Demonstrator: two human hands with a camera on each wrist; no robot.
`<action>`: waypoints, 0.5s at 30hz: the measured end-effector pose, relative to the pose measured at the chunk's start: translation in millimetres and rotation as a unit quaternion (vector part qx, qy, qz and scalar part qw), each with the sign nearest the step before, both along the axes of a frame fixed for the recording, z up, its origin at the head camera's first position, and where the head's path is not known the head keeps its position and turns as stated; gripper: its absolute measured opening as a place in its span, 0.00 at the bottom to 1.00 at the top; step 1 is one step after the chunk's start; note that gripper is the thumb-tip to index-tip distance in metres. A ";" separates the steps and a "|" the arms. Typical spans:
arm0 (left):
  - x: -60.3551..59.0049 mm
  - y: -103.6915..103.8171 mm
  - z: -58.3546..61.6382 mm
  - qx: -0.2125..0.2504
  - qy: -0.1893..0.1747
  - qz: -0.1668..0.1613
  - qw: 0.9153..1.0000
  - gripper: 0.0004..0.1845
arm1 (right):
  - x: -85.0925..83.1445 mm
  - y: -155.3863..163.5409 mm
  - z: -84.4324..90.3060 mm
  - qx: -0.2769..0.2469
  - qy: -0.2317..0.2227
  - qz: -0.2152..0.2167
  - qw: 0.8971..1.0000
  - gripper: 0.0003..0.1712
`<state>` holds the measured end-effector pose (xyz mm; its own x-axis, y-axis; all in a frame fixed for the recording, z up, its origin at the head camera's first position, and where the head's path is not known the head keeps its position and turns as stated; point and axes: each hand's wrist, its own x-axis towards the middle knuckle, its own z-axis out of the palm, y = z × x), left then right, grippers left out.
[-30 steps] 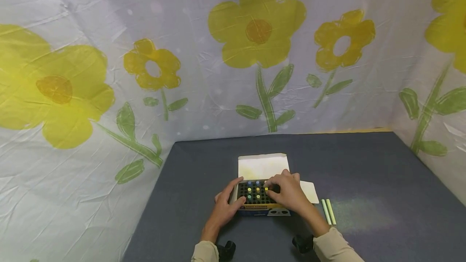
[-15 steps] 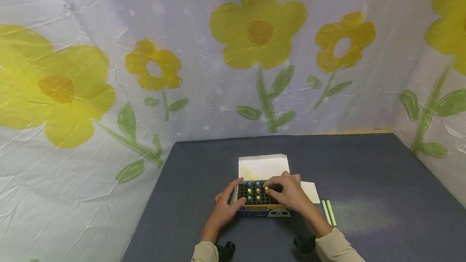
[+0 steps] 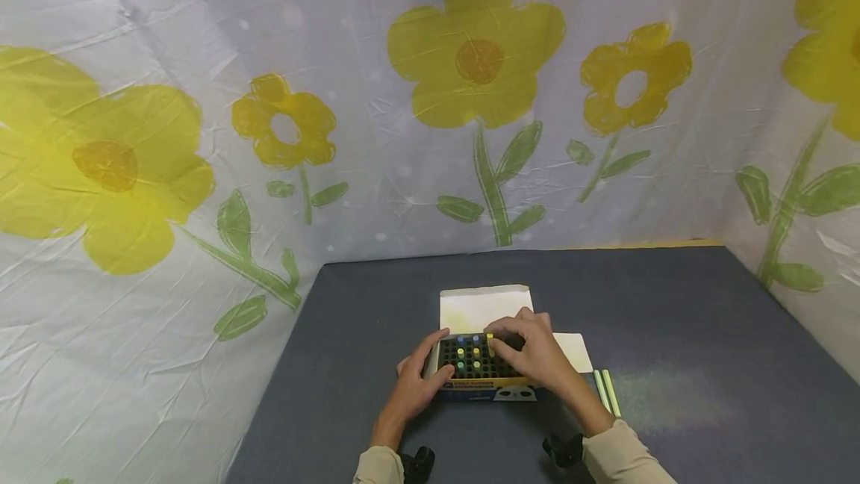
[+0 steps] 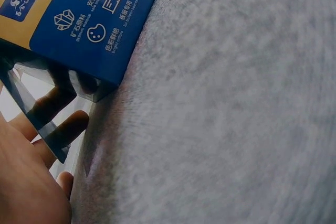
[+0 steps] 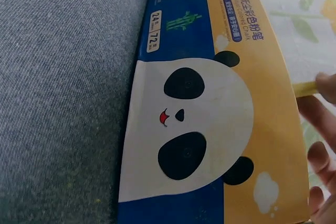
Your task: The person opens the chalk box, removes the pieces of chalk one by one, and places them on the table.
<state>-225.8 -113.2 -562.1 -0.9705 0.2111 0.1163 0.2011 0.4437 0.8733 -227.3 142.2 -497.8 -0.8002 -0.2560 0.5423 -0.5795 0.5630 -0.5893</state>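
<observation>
An open blue and yellow chalk box (image 3: 470,393) with a panda print rests on the table. Its dark tray of holes has several coloured chalk tops, blue, yellow, orange and green, showing above it. My left hand (image 3: 414,383) grips the box's left end, thumb at the front corner and index finger at the back; its other fingers (image 4: 73,127) are by the end flap in the left wrist view. Over the tray's right half, my right hand (image 3: 534,353) pinches a yellow chalk stick (image 3: 490,346), upright and partly above the holes. The right hand hides the holes behind it.
Two pale yellow-green chalk sticks (image 3: 611,393) lie side by side on the dark table (image 3: 376,305), right of the box. The white lid (image 3: 484,309) is folded back, and a white side flap (image 3: 574,352) sticks out right. A flower-printed cloth (image 3: 376,193) hangs behind.
The yellow chalk stick in my right hand has risen and stands higher out of the tray. The right hand moved slightly up with it. My left hand and the box stay in place.
</observation>
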 end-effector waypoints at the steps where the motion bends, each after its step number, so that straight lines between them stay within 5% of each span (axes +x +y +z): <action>1: -0.3 0.1 -0.4 0.000 0.001 0.000 1.000 0.32 | 0.1 -0.3 0.9 -0.007 0.010 -0.003 1.000 0.12; 15: -0.4 0.4 0.4 0.000 -0.002 0.005 1.000 0.31 | -5.2 10.2 1.4 -0.078 0.045 -0.032 0.995 0.13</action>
